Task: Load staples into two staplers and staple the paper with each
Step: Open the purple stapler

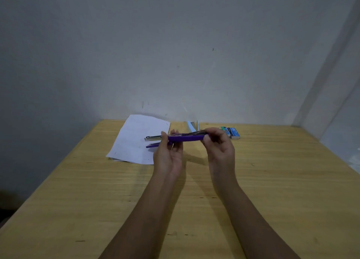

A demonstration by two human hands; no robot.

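The pale blue stapler (pixel 190 125) at twelve o'clock from the purple plastic stapler (pixel 187 138) is half hidden behind it; the blue cardboard staple box (pixel 234 133) carries print too small to read.

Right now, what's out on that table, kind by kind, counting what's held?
Staplers: 2 (purple stapler, held by left hand and right hand; pale blue stapler)
Staple boxes: 2 (green box, blue box)
Paper stack: 1
Total: 5

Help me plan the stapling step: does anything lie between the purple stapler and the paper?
Nothing visible does. The left hand and right hand hold the purple stapler above the table, its metal end overlapping the paper in view. The blue stapler and staple boxes lie behind, off that path.
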